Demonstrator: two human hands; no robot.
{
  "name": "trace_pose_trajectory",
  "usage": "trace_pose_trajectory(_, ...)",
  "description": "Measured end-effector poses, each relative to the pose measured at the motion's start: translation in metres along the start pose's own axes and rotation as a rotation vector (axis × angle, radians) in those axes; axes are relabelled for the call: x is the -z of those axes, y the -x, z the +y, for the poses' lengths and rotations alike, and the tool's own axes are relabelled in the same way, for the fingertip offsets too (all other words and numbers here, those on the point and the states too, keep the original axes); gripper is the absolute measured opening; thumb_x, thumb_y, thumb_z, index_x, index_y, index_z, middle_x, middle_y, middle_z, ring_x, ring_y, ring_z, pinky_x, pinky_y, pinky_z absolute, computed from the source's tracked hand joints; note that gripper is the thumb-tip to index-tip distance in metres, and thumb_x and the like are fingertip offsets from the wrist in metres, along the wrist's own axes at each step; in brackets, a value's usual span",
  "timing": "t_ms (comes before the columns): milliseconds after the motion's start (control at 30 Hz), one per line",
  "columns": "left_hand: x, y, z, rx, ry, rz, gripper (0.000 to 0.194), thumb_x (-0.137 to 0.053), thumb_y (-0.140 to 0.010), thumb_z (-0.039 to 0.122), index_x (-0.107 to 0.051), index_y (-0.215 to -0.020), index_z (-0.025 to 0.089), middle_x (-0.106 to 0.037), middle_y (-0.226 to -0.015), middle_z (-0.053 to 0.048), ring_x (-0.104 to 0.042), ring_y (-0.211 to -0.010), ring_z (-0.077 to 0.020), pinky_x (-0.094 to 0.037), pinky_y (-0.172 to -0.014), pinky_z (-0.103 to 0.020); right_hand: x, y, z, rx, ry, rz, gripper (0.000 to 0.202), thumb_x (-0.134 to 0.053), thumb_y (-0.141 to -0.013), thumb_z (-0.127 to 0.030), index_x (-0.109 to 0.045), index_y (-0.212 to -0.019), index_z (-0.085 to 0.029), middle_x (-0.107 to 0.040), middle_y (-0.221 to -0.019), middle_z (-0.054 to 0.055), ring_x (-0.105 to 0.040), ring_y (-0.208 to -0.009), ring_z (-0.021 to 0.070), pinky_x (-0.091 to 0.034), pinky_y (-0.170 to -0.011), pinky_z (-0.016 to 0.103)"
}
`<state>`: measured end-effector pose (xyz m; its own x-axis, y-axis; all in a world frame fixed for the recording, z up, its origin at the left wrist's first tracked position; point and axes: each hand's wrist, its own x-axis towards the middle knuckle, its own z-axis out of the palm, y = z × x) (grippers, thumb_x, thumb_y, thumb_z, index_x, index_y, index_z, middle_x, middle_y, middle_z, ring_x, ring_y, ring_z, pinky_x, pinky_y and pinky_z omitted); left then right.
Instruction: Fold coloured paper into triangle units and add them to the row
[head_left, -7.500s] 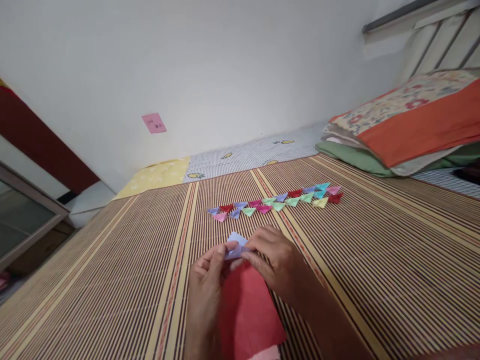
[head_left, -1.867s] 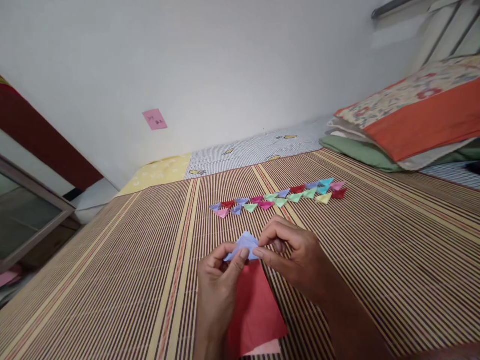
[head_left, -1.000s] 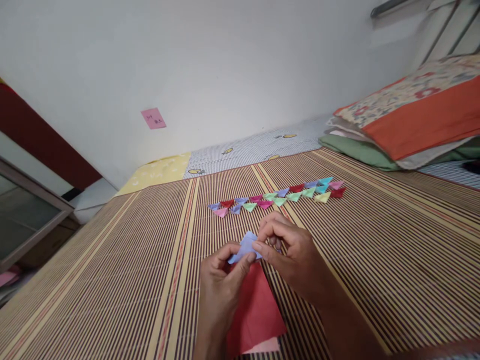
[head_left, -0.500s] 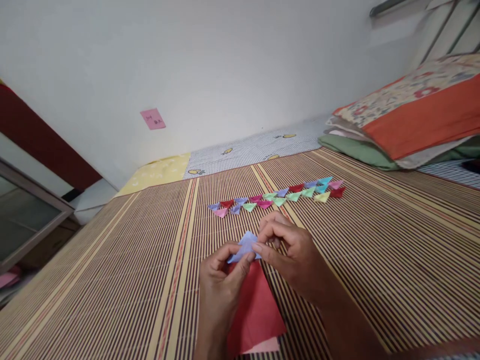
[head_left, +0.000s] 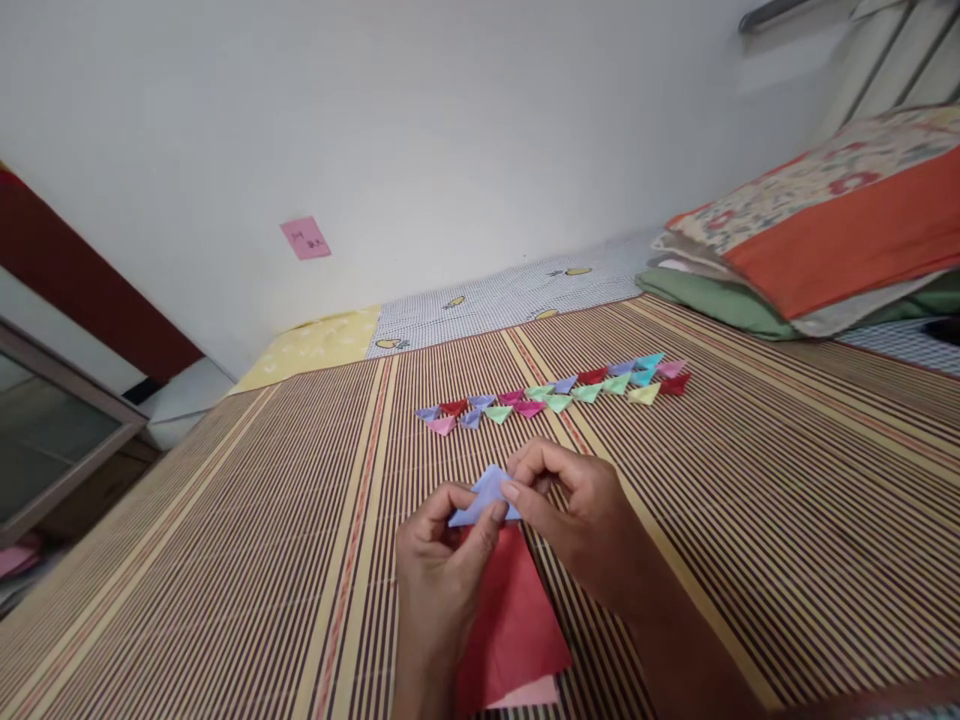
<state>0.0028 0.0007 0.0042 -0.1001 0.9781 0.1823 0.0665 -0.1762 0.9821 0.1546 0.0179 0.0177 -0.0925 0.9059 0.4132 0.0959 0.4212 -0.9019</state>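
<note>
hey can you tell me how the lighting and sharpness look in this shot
Head view: soft, dim light, brightest on the wall; shadow darkens the red paper beside the left hand; writing on the pink note too small to read; edges look stretched.

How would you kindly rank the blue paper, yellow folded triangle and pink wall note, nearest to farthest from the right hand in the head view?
1. Blue paper, touching the right hand, on its left.
2. Yellow folded triangle, on the mat ahead, rightward.
3. Pink note, far left, up on the wall.
</note>
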Motion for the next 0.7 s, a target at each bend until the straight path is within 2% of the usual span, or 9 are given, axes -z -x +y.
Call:
trace_pose_trajectory(400,-0.0068,0.0018,0.0035,0.013,0.069,0.053,0.028,-0.081,-0.077,0.031,-0.060,-0.066,0.016,-0.060,-0.062,0.003,-0.053,-0.056,-0.0090,-0.044,-0.053,-0.018,-0.0060,0.0009,0.0013,-0.022,0.010,0.046,0.020,-0.060,-0.086,-0.016,-0.052,-0.069,-0.021,-0.058,-0.071,-0.001,-0.056,-0.068,0.0151,-0.044,-0.063,0.030)
trace_pose_trajectory(700,-0.0087,0.0021,0.0046,0.031,0.182,0.062,0.028,-0.081,-0.077,0.026,-0.054,-0.077,0.020,-0.069,-0.068,0.002,-0.064,-0.057,-0.0119,-0.050,-0.054,-0.019,-0.0106,-0.0007,0.0022,-0.019,-0.030,0.089,0.021,-0.060,-0.084,-0.016,-0.050,-0.066,-0.021,-0.058,-0.068,-0.002,-0.056,-0.063,0.0146,-0.045,-0.059,0.029)
